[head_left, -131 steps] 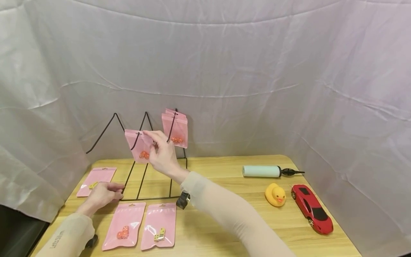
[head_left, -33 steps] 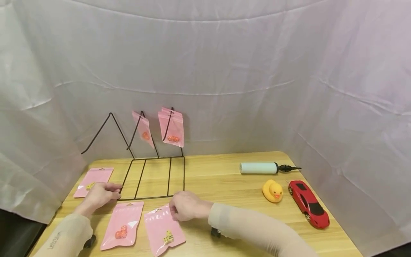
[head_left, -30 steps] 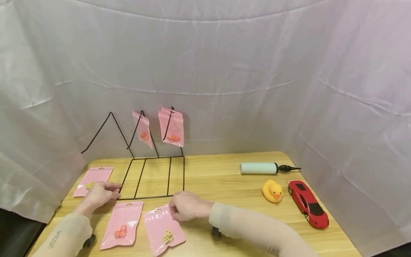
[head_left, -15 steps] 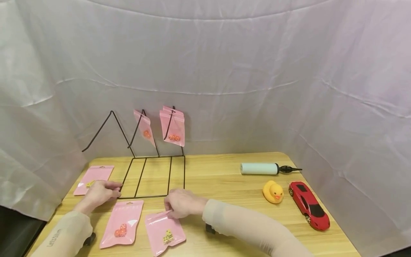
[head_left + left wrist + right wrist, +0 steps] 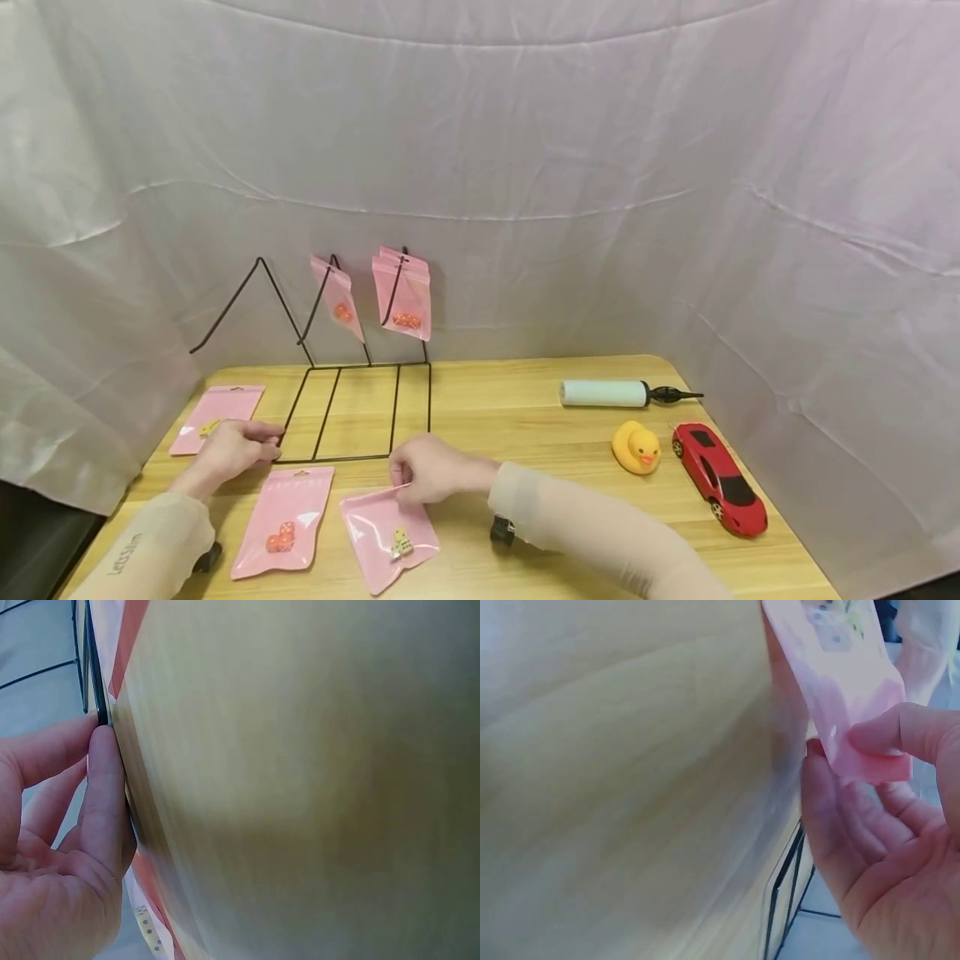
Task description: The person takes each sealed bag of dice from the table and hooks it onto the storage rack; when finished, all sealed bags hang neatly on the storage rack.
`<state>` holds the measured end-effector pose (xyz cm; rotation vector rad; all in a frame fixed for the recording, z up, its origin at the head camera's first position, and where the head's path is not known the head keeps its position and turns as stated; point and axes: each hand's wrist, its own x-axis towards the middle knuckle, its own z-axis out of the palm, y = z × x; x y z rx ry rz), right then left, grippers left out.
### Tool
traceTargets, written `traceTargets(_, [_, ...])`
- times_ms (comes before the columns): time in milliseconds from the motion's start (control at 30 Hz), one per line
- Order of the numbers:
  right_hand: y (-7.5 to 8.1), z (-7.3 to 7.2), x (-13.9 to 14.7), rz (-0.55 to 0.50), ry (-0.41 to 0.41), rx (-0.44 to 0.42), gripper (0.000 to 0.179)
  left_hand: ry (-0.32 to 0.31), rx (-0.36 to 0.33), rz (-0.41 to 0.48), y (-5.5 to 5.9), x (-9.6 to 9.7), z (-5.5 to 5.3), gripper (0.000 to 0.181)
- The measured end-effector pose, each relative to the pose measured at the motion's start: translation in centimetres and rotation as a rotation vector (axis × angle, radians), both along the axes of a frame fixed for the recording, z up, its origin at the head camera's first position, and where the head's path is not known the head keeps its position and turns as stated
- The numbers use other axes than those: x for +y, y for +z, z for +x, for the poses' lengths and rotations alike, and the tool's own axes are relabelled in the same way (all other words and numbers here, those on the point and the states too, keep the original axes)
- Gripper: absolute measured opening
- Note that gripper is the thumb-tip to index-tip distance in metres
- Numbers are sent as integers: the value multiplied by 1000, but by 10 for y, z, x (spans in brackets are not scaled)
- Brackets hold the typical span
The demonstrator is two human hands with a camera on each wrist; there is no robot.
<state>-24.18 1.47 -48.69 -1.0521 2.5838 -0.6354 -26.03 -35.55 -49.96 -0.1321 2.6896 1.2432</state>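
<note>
My left hand (image 5: 228,454) pinches the front left corner of a black wire display rack (image 5: 352,457); in the left wrist view the rod (image 5: 97,675) runs into the fingertips. My right hand (image 5: 438,473) pinches the top edge of a pink zip bag (image 5: 367,525) with yellow dice (image 5: 401,544). That edge is bent up, and the right wrist view shows the thumb on the bag's end (image 5: 870,761). Left of it lies a pink bag (image 5: 300,500) with orange dice. Pink bags with orange dice hang on the rack's middle hook (image 5: 341,292) and right hook (image 5: 408,292).
Behind my left hand lies another pink bag (image 5: 232,404) with yellow dice. On the right are a pale green hand pump (image 5: 606,392), a yellow rubber duck (image 5: 636,447) and a red toy car (image 5: 718,479). Grey cloth (image 5: 525,167) surrounds the wooden table (image 5: 510,400).
My right hand has left the bag on the middle hook and come down to the yellow-dice bag, now pinching and lifting its top edge. My left hand stays on the rack corner.
</note>
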Motion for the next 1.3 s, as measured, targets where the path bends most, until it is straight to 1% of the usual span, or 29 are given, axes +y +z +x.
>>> traceTargets(33, [0, -1, 2, -29, -4, -8, 24, -4, 1, -2, 0, 0, 0, 51])
traceTargets(133, [2, -1, 9, -110, -44, -76, 27, -1, 2, -2, 0, 0, 0, 51])
traceTargets(267, [6, 2, 15, -189, -89, -144, 29, -2, 4, 10, -1, 0, -1, 51])
traceTargets(367, [7, 4, 18, -222, -99, -153, 31, 1, 0, 16, -1, 0, -1, 51])
traceTargets(533, [5, 6, 20, -275, -119, -149, 43, 7, -3, 11, -2, -1, -1, 51])
traceTargets(633, [5, 7, 21, -321, -108, -122, 45, 10, -8, 7, -2, -1, -1, 51])
traceTargets(700, [5, 6, 21, -351, -93, -78, 45, 13, -10, 6, -2, -2, -2, 51])
traceTargets(767, [6, 6, 22, -372, -80, -14, 43, 15, -11, 12, -3, -2, -2, 52])
traceTargets(800, [6, 5, 22, -379, -80, 13, 43, 12, -10, 18, -3, -2, -2, 52])
traceTargets(933, [8, 4, 22, -408, -93, 56, 40, 17, -15, 34, -4, -2, -2, 51])
traceTargets(1100, [12, 4, 21, -456, -94, 59, 31, 15, -13, 9, -3, -2, -2, 50])
traceTargets(1300, [23, 2, 18, -556, -76, 41, 31, 13, -12, 22, -2, -2, -2, 51])
